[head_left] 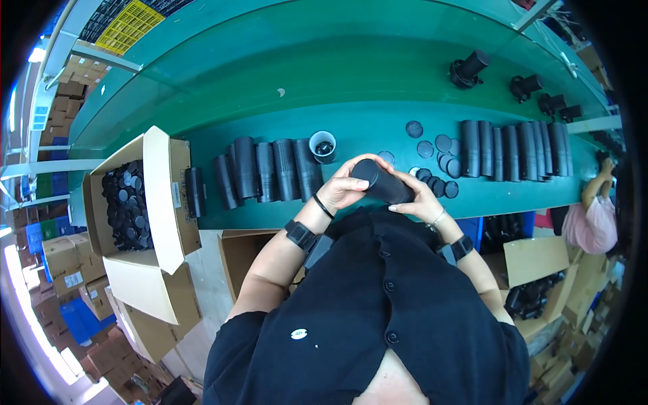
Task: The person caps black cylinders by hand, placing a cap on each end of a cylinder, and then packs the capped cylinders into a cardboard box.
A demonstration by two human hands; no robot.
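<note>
Both my hands are closed round a black cylindrical tube (pixel 386 183), held tilted just above the table's near edge. My left hand (pixel 343 187) grips the end at the upper left, its thumb lying near the round end face. Against the other end press the fingers and thumb of my right hand (pixel 423 202). Just beyond and to the right lie several loose black discs (pixel 443 142), some overlapping. A pale grey cup (pixel 322 155) with small dark pieces inside stands beyond my left hand. Ribbed black tubes (pixel 286 169) lie in a row to the left.
More black tubes (pixel 509 154) line the right of the green table (pixel 378 121). An open cardboard box (pixel 169 202) of black discs stands at the left. Black fittings (pixel 467 70) stand at the back right. Another person (pixel 591 223) works at the far right.
</note>
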